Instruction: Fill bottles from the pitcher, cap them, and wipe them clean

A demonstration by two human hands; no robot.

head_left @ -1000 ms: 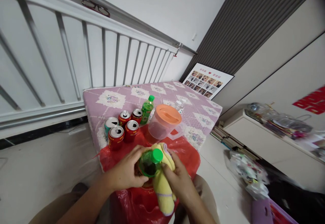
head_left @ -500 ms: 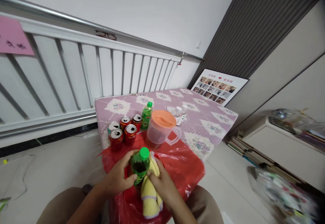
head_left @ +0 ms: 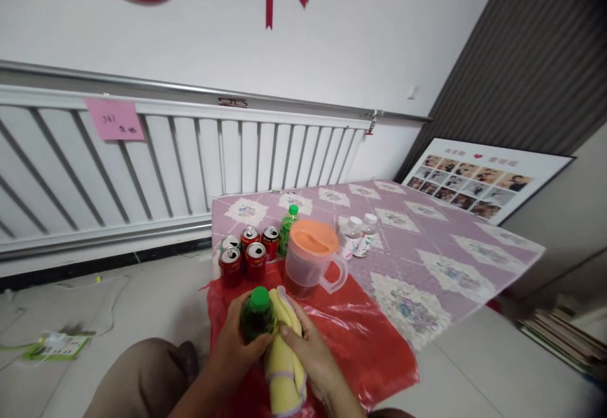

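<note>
My left hand (head_left: pixel 239 342) wraps round a green plastic bottle (head_left: pixel 256 323) with a bright green cap, upright just above the red plastic sheet (head_left: pixel 365 348). In my right hand (head_left: pixel 310 348) is a folded yellow cloth (head_left: pixel 286 367) with a pale purple edge, pressed against the bottle's right side. The bottle's lower part is hidden by my hands. Just beyond stands a clear pitcher (head_left: pixel 303 269) with an orange lid. To its left are several opened drink cans (head_left: pixel 231 266), mostly red, and a second green-capped bottle (head_left: pixel 288 228).
Two small white-capped bottles (head_left: pixel 367 236) stand right of the pitcher on the purple patterned tablecloth (head_left: pixel 403 219). A white radiator (head_left: pixel 284 159) runs along the wall behind, with glasses (head_left: pixel 232 102) resting on top. A photo board (head_left: pixel 478 181) leans at the right.
The view has tilted up and turned left. My left hand has closed further round the bottle, and the cloth in my right hand stays against the bottle's side.
</note>
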